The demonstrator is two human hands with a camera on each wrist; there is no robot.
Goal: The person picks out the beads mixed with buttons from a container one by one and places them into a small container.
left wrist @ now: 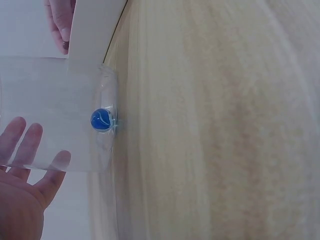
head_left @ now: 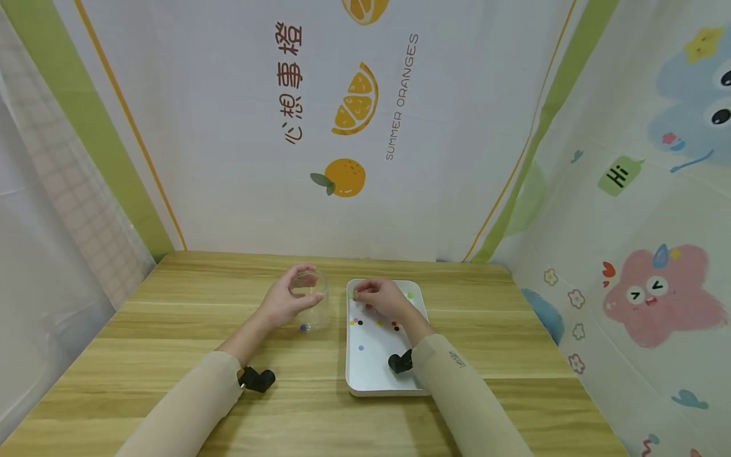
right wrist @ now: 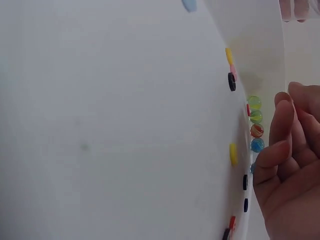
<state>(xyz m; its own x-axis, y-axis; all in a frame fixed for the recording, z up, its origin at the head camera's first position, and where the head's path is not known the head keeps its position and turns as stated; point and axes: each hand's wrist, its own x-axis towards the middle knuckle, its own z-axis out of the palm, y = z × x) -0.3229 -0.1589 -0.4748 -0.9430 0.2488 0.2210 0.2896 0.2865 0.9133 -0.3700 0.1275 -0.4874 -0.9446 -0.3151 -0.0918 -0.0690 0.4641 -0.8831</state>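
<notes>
Left of the tray, clear cup: being held roughly upright on or just above the table [head_left: 274,412]; contact at the base is not being clearly shown.
Left grip: the left grip [head_left: 288,301] is being clamped around the upper part of the clear cup [head_left: 316,315]. If the thin wall is being squeezed too hard, the cup could be bent or tipped.
Blue marble: one blue marble [left wrist: 102,120] is being contained at the cup's bottom; by a tilt it could be rolled out.
Right grip: over the far left part of the white tray [head_left: 371,374], the right grip [head_left: 382,298] is being held with thumb and fingertips together, a small dark piece [left wrist: 65,45] apparently being pinched; its kind cannot be told. By a weak pinch it could be dropped between tray and cup.
Loose marbles: green, red and blue marbles [right wrist: 256,131] are being lined up near the tray's wall; by a careless fingertip they could be scattered.
Flat discs: thin coloured discs [right wrist: 233,154] are being mixed among them, so the wrong piece could be picked up.
Right sleeve: the sleeve [head_left: 462,393] is being held across the tray's near right edge; by a low forearm the tray could be nudged.
</notes>
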